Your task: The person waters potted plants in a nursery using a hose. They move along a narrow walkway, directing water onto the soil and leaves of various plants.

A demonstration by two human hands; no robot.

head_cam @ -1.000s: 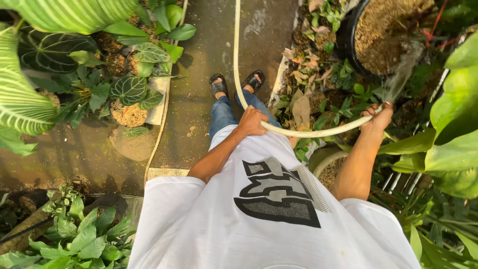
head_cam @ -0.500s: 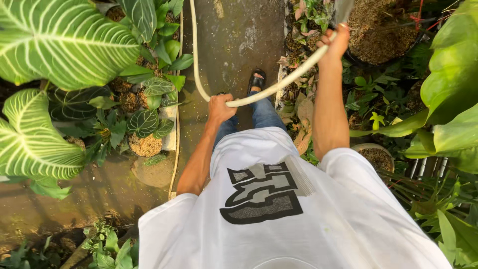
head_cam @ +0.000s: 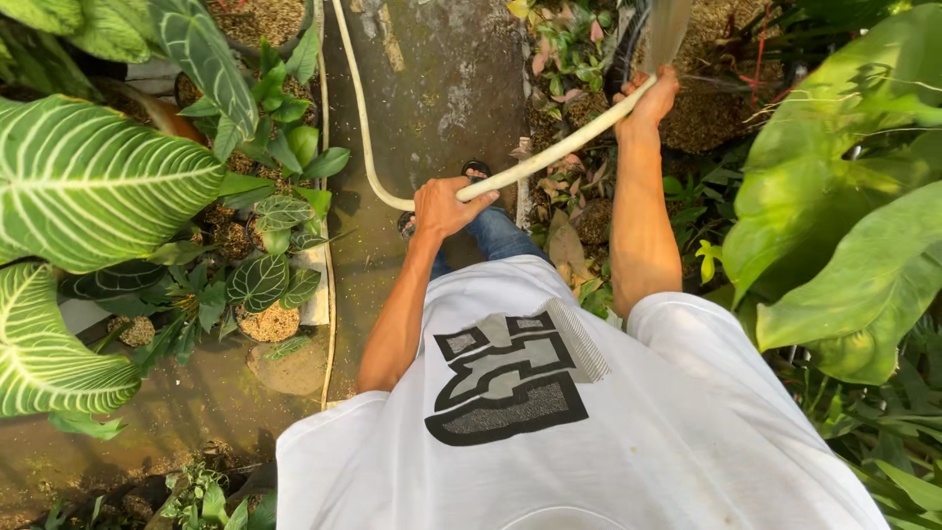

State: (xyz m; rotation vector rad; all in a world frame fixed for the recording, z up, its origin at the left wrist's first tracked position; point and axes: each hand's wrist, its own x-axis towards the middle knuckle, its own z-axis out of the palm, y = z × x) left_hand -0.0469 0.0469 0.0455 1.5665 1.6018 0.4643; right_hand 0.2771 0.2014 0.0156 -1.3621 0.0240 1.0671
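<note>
Hose (head_cam: 549,155) gripped by both hands: left hand (head_cam: 444,208) fist closed mid-length, right hand (head_cam: 653,98) fingers wrapped near spraying end, above plants (head_cam: 574,59).

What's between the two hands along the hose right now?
In the head view, only a bare stretch of cream hose runs from the left hand up to the right hand, over leaf litter below.

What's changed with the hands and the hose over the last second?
The right hand has swung the hose end from low on the right to up and forward, so the spray now fans over the potted soil at top right. The left hand has shifted slightly left along with the view. Both hands keep their grip on the hose, and the person stays on the wet concrete path.
</note>
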